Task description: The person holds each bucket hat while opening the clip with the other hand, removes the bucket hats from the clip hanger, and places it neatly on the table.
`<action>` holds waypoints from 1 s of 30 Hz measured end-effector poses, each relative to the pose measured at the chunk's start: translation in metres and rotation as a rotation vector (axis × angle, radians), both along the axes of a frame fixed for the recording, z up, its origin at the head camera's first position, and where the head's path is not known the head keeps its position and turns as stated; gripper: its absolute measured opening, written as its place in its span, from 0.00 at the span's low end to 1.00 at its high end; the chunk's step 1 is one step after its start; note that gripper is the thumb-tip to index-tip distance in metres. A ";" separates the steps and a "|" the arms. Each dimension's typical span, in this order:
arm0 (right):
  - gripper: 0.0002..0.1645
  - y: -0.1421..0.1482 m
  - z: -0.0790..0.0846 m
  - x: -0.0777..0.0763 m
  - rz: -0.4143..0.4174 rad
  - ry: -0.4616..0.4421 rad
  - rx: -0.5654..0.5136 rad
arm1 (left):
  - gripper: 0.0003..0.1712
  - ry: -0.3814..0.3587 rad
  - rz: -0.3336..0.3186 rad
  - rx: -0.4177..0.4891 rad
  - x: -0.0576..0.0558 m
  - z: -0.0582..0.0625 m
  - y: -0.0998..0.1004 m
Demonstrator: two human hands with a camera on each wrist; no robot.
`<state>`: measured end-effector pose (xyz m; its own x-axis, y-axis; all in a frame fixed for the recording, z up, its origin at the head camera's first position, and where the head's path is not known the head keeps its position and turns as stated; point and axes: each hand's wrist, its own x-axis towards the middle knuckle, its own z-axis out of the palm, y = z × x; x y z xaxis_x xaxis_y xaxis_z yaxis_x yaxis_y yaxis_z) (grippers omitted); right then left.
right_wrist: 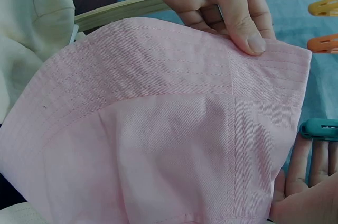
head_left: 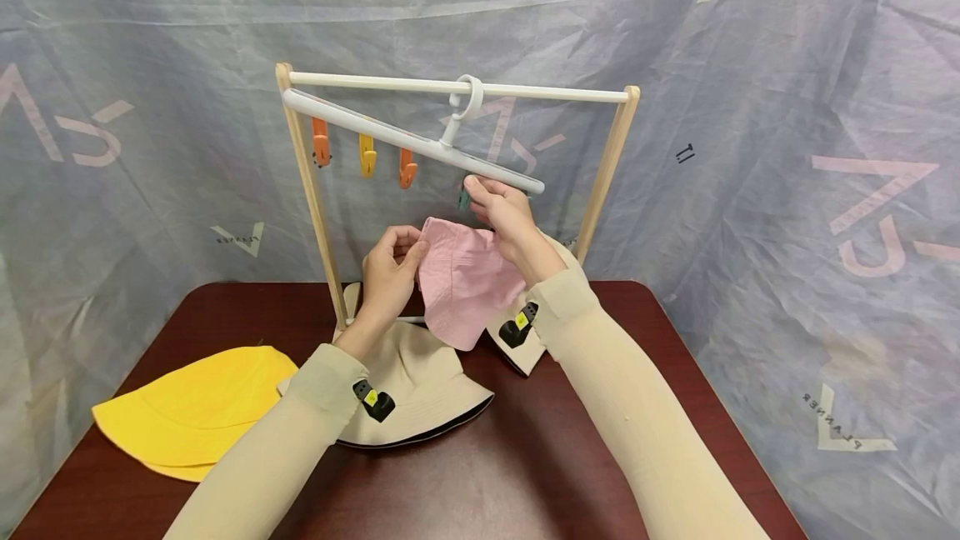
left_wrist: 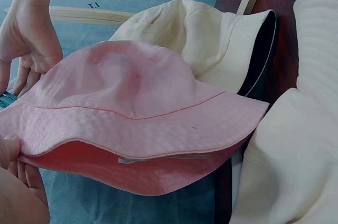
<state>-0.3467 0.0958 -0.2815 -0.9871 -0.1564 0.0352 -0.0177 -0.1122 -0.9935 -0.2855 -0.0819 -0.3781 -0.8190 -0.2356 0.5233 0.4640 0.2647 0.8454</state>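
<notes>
Thumb and fingers of the left hand [head_left: 390, 277] pinch the brim edge of the pink hat [head_left: 465, 277], holding it up off the surface [head_left: 517, 473]; the wrist is bent and the forearm rises from the lower left. Reaching a little higher, the right hand [head_left: 510, 219] grips the teal clip [right_wrist: 321, 129] under the low end of the hanger [head_left: 390, 136], its forearm coming up from the lower right. The hat is just beside that clip; whether they touch I cannot tell. In the left wrist view, a pale strip [left_wrist: 125, 159] shows inside the hat's opening.

The hanger slants, its hook looped round the white bar [head_left: 375, 82] of a wooden-sided rack [head_left: 611, 161]. Along its higher half hang two orange clips [head_left: 320, 142] with a yellow clip [head_left: 367, 157] between them. Below the left wrist lies a beige hat [head_left: 412, 382] with a dark lining; a second beige hat [head_left: 528, 357] is partly hidden behind the right forearm. Farther left, a yellow hat [head_left: 202, 402] rests on the surface.
</notes>
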 end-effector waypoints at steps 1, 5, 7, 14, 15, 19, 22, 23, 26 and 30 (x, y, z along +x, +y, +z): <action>0.31 0.000 0.000 0.000 0.001 0.003 -0.001 | 0.11 -0.002 -0.001 0.000 0.000 0.000 0.000; 0.31 0.001 -0.001 0.002 0.007 0.018 -0.003 | 0.11 -0.007 -0.002 -0.002 0.000 0.001 0.000; 0.31 0.001 -0.002 0.002 0.013 0.022 -0.013 | 0.11 -0.010 -0.004 0.002 0.001 0.001 0.000; 0.31 0.002 -0.001 0.004 0.038 0.016 -0.041 | 0.10 -0.010 -0.008 0.011 0.001 0.001 0.000; 0.31 0.002 -0.001 0.004 0.041 0.017 -0.040 | 0.10 -0.011 -0.007 0.010 0.001 0.002 0.000; 0.32 0.003 -0.001 0.004 0.039 0.026 -0.027 | 0.10 -0.008 -0.009 0.013 0.001 0.002 0.000; 0.33 0.003 -0.002 0.003 0.040 0.026 -0.030 | 0.11 -0.003 -0.010 0.017 0.001 0.001 0.000; 0.33 0.004 -0.003 0.003 0.042 0.026 -0.031 | 0.11 -0.003 -0.010 0.016 0.001 0.001 0.000; 0.33 0.004 -0.004 0.004 0.047 0.031 -0.032 | 0.10 -0.005 -0.008 0.012 0.001 0.001 0.000; 0.34 0.003 -0.006 0.004 0.047 0.051 -0.038 | 0.11 -0.010 -0.005 0.006 0.001 0.001 0.000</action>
